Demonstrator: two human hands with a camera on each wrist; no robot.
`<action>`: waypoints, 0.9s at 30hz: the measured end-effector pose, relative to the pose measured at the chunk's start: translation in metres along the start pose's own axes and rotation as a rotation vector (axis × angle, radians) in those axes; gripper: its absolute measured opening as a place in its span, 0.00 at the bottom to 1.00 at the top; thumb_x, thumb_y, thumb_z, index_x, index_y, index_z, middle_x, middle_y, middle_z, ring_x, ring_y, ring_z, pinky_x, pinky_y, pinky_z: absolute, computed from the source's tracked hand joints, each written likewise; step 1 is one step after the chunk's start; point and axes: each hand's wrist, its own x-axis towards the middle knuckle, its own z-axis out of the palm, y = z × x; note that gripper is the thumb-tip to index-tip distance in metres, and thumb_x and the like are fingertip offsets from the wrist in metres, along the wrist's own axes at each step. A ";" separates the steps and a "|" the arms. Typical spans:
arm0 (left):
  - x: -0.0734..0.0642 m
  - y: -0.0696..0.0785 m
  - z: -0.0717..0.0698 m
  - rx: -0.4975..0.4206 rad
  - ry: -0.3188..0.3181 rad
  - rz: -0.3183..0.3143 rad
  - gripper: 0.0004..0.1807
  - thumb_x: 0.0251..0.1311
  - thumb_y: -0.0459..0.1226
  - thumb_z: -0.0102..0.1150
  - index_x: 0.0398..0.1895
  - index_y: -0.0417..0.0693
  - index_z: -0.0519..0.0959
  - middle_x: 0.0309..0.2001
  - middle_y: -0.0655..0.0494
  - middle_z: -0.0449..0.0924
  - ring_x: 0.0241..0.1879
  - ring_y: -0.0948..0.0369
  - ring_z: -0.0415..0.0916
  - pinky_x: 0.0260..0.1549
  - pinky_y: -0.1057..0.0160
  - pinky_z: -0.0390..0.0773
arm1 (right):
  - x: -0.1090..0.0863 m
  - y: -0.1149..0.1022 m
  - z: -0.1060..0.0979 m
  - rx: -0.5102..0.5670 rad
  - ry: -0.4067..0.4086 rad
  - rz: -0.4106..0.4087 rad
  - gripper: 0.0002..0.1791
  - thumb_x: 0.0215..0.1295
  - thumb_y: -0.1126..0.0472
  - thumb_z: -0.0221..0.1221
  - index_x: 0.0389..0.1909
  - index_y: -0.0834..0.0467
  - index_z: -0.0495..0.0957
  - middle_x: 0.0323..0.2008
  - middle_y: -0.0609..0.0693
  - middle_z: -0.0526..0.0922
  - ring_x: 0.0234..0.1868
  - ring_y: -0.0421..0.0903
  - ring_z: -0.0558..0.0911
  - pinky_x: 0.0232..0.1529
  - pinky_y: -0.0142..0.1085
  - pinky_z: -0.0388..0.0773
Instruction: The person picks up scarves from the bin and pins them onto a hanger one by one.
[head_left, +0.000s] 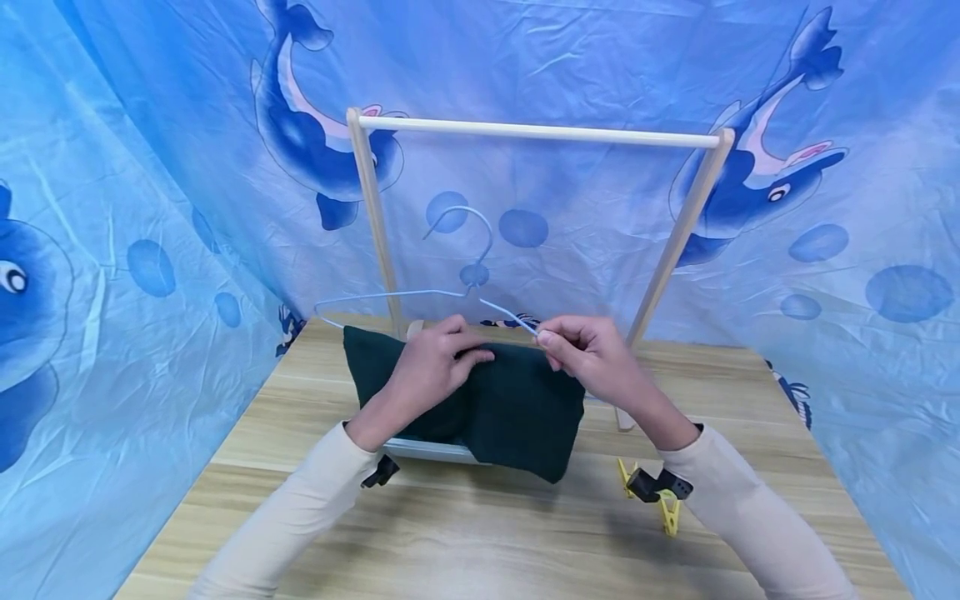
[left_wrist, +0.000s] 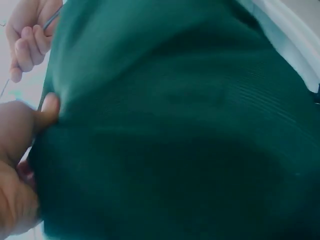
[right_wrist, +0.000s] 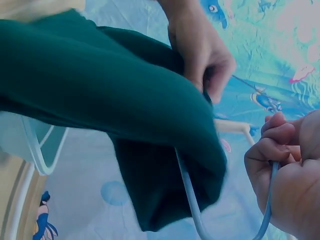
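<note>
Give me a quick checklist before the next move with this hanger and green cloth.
1. Right hand gripping the hanger: ok.
2. Left hand pinching the green cloth at its top edge: ok.
3. Cloth folded over the hanger's lower bar: ok, seen from the right wrist.
4. Hook over the rack's rail: not ok, below it.
5. Yellow clips on the cloth: not ok, on the table.
6. Both cloth halves even: cannot tell.
</note>
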 end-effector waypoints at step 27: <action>0.004 -0.003 -0.006 -0.058 -0.384 -0.071 0.17 0.70 0.48 0.62 0.48 0.45 0.88 0.42 0.55 0.86 0.41 0.60 0.83 0.43 0.57 0.82 | 0.002 -0.007 -0.001 0.082 0.048 -0.004 0.10 0.77 0.67 0.55 0.37 0.68 0.81 0.21 0.50 0.73 0.16 0.43 0.66 0.14 0.34 0.62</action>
